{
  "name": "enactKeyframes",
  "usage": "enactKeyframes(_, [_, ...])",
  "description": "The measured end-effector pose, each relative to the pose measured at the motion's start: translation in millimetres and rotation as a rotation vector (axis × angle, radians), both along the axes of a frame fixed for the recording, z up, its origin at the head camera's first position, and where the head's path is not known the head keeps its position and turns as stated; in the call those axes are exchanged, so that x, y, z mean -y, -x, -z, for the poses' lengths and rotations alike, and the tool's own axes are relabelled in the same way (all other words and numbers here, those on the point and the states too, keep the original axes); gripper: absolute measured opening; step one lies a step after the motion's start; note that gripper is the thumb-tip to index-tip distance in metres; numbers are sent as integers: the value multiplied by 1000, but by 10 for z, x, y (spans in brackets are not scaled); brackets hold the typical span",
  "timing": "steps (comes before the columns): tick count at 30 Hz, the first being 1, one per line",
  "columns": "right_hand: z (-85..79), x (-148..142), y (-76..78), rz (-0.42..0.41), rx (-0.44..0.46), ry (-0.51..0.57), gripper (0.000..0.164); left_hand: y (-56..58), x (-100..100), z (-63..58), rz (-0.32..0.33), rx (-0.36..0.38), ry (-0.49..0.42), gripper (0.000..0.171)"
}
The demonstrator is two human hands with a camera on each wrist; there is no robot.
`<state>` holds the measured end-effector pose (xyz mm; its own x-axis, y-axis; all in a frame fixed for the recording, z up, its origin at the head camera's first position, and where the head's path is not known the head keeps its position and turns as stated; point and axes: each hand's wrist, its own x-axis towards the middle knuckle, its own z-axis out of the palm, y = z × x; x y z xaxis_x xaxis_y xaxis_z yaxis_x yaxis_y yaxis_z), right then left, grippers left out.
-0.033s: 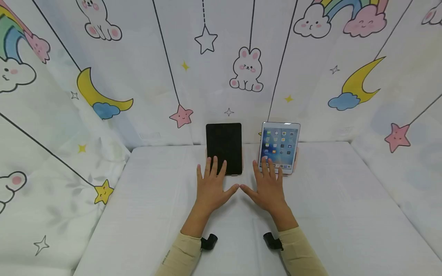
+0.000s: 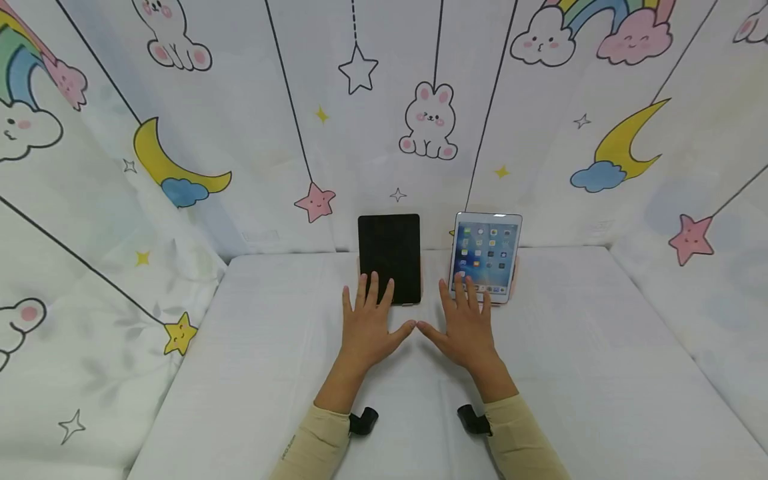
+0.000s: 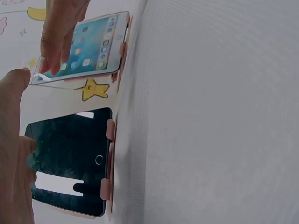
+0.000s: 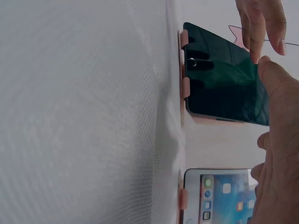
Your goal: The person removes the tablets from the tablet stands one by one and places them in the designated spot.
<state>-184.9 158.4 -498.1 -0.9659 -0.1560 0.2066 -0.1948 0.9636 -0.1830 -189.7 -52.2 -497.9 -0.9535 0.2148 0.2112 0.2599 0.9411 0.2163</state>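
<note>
One tablet (image 2: pixel 390 243) is black, the other tablet (image 2: pixel 487 250) white-framed with a blue screen (image 2: pixel 489 274) and multicoloured icons (image 2: pixel 477 263); their holders (image 3: pixel 110 129) are pink, the tabletop (image 2: pixel 270 333) plain white, the sleeves (image 2: pixel 315 440) beige, the backdrop (image 2: pixel 384 147) white with yellow moons (image 2: pixel 150 148), pink stars (image 2: pixel 315 201) and rainbows (image 2: pixel 21 63)

Tan left sleeve (image 2: pixel 315 440) and right sleeve (image 2: pixel 528 437) worn; left hand (image 2: pixel 367 330) and right hand (image 2: pixel 467 328) bare.
Fabric is lightly creased; both sleeves are ended just behind the wrists. The left sleeve, nearer the left edge of the white surface (image 2: pixel 240 373), is printed with a short line of dark lettering (image 2: pixel 289 447), too small to be read. A stubby, bent left device (image 2: pixel 363 421) and a matching right device (image 2: pixel 474 420), both black, are worn at the inner sleeve ends.
</note>
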Motion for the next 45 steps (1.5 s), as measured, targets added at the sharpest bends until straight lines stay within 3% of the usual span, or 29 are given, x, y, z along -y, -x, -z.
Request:
enactKeyframes(8, [1,12,16,-22,-3,59,101,-8,14,-22,1,-36,-96,92])
enactKeyframes(19, [24,135,107,-69,-161,305,82,46,73,-88,85,-135,-363,89])
enactKeyframes(23, [-2,241,188,-82,-170,375,75,75,85,-67,117,-116,-512,87])
enactKeyframes(28, [-21,346,292,-51,-101,473,69,128,121,-33,131,-39,-731,85])
enactKeyframes(33, [33,405,406,9,-63,648,65,224,173,16,102,19,-875,83])
enactKeyframes(38, [100,467,503,58,-59,821,61,321,216,61,39,27,-998,78])
enactKeyframes(45, [172,553,565,149,31,994,60,416,232,203,-64,56,-1094,81])
